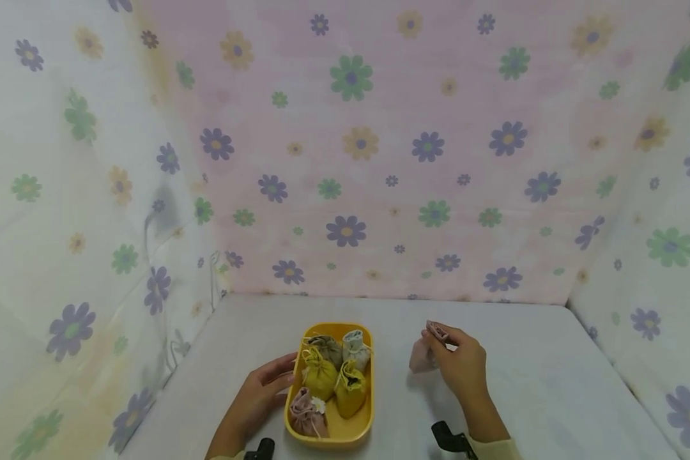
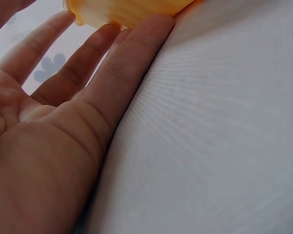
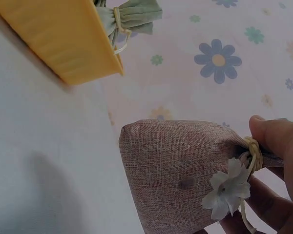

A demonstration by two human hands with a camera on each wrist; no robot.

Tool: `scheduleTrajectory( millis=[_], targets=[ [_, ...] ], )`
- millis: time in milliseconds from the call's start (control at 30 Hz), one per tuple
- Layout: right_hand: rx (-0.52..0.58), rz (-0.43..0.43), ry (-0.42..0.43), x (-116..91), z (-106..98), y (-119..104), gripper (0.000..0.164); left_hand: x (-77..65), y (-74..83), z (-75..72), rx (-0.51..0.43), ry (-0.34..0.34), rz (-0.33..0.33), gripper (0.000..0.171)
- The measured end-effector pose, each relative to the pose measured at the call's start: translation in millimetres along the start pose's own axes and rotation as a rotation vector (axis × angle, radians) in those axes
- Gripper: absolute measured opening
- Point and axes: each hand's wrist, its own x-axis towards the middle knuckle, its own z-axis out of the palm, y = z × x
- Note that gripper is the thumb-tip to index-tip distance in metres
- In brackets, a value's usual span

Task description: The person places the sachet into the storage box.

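My right hand (image 1: pixel 462 365) pinches a dusty pink drawstring pouch (image 3: pixel 171 170) by its gathered neck, just above the table and right of a yellow tray. A pale cord and a white fabric flower (image 3: pixel 227 190) decorate that pouch. My left hand (image 1: pixel 259 391) lies beside the tray (image 1: pixel 343 431), fingers extended, with fingertips right at its left wall. Inside the tray sit two mustard pouches (image 1: pixel 321 381), a brownish-grey pouch (image 1: pixel 329 349), a pale grey-green pouch (image 1: pixel 354 348) and another pink pouch with a white flower (image 1: pixel 308 418).
A white cloth covers the table (image 1: pixel 540 377). Flower-printed sheets (image 1: pixel 379 191) rise at the back and on both sides. Black camera mounts (image 1: pixel 451 439) sit at both wrists.
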Motion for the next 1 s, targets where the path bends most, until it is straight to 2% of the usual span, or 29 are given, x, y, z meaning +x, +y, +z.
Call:
scheduleTrajectory(
  millis=[367,600,733,1000],
  targets=[
    [0.027,-0.066,-0.086,-11,-2,-25,0.028,-1.1,0.8,1.6,0.004,0.019,0.002,0.074],
    [-0.007,-0.198,-0.092,-22,-1,-42,0.027,-2.6,1.9,0.9,0.013,0.015,0.014,0.073],
    [0.008,-0.242,-0.107,-27,3,-49,0.025,-1.5,3.7,0.4,0.005,0.005,0.008,0.073],
    [0.065,-0.242,-0.178,-40,13,-62,0.022,-1.3,3.1,0.3,0.003,0.014,-0.009,0.073]
  ],
)
